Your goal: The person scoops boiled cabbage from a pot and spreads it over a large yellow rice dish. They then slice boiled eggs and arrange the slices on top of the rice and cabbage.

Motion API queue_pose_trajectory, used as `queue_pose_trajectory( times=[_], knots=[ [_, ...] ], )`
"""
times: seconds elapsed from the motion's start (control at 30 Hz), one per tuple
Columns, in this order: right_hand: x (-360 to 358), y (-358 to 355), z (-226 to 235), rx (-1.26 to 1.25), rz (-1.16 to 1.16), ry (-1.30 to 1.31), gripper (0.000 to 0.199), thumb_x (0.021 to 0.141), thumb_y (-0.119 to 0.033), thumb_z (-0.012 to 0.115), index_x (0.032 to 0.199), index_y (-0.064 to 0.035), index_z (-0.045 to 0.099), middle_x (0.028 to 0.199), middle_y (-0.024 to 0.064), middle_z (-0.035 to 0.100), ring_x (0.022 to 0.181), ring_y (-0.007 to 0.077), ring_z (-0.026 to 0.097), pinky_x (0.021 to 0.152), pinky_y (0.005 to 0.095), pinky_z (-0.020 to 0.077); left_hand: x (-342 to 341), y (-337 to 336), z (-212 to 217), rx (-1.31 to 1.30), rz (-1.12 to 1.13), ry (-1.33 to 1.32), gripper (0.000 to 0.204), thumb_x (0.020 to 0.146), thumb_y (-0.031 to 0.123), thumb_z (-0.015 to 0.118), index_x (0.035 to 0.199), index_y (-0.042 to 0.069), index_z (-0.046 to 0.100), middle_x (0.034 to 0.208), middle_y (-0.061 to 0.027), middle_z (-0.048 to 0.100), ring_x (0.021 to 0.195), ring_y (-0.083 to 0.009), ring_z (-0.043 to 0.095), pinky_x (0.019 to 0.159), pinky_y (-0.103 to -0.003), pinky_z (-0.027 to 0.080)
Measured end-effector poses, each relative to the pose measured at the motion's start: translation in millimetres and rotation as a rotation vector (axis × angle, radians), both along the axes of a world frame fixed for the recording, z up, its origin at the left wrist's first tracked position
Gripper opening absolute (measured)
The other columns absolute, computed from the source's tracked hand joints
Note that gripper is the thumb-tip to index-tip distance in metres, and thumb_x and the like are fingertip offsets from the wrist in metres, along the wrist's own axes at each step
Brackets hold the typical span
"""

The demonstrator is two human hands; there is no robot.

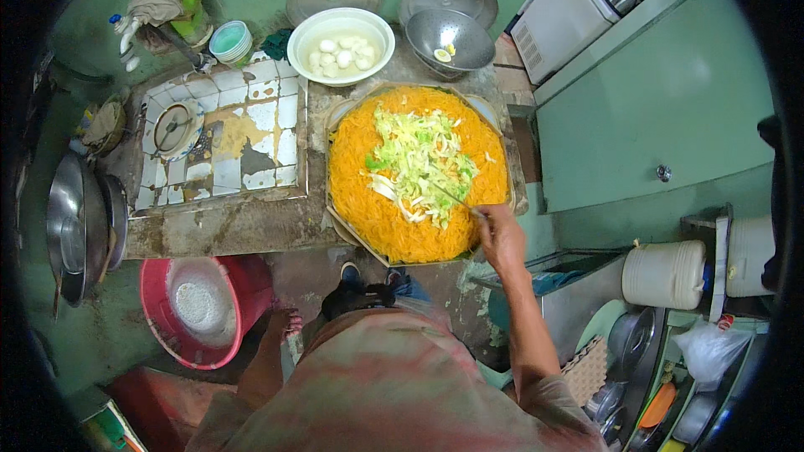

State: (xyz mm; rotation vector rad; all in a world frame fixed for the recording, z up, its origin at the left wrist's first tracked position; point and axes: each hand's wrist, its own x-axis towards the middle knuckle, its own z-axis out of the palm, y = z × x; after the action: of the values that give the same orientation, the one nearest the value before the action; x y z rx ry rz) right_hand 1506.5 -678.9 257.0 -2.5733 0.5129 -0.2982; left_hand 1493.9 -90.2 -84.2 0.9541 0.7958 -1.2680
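My right hand [502, 236] is closed round the handle of a thin metal utensil [456, 199]. The utensil's far end reaches into chopped pale-green cabbage [419, 146], so its kind is hidden. The cabbage lies heaped over orange noodles [356, 188], which fill a wide tray with many straight sides [366, 244] on the counter. My left hand [291, 321] hangs low by my side, beside a pink tub [149, 300] and apart from the food. Its fingers are small and dim here.
Behind the tray stand a white basin [383, 32] of peeled eggs in water and a grey colander [465, 33] with cut egg pieces. A tiled sink [285, 151] is at left, holding a plate [191, 139]. Metal pans [71, 218] hang far left; a green door [653, 109] stands right.
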Motion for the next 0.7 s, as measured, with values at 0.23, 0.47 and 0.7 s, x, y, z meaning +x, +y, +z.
queue_pose_trajectory(
  times=[0.23,0.47,0.7],
  knots=[
    [0.3,8.3,-3.9,0.065,0.055,0.022,0.019,0.090,-0.011,0.058,0.107,-0.0067,0.064,0.100,0.0180,0.062,0.094,0.0381,0.061,0.079,0.0446,0.0493,34.6,-39.6,-23.3,-0.736,-0.014,0.292,0.033,0.094,0.035,0.054,0.115,0.012,0.062,0.097,-0.0049,0.067,0.076,-0.0184,0.061,0.067,-0.036,0.054],
    [6.7,-34.5,-8.9,0.039,-0.100,-0.069,0.020,0.089,-0.011,0.058,0.107,-0.0035,0.064,0.101,0.0198,0.063,0.093,0.0382,0.061,0.081,0.0439,0.0488,105.8,-92.7,42.2,0.257,-0.103,-0.452,0.038,0.094,0.037,0.054,0.121,0.011,0.060,0.099,-0.0069,0.066,0.079,-0.0187,0.064,0.070,-0.035,0.055],
    [29.7,-41.0,-0.9,0.065,-0.068,-0.061,0.019,0.088,-0.011,0.059,0.104,-0.0064,0.066,0.100,0.0167,0.063,0.095,0.0365,0.062,0.080,0.0420,0.0498,117.3,-107.4,70.4,0.283,-0.138,-0.380,0.037,0.095,0.032,0.052,0.127,0.012,0.056,0.099,-0.0081,0.066,0.076,-0.0190,0.064,0.067,-0.035,0.055]
  ],
)
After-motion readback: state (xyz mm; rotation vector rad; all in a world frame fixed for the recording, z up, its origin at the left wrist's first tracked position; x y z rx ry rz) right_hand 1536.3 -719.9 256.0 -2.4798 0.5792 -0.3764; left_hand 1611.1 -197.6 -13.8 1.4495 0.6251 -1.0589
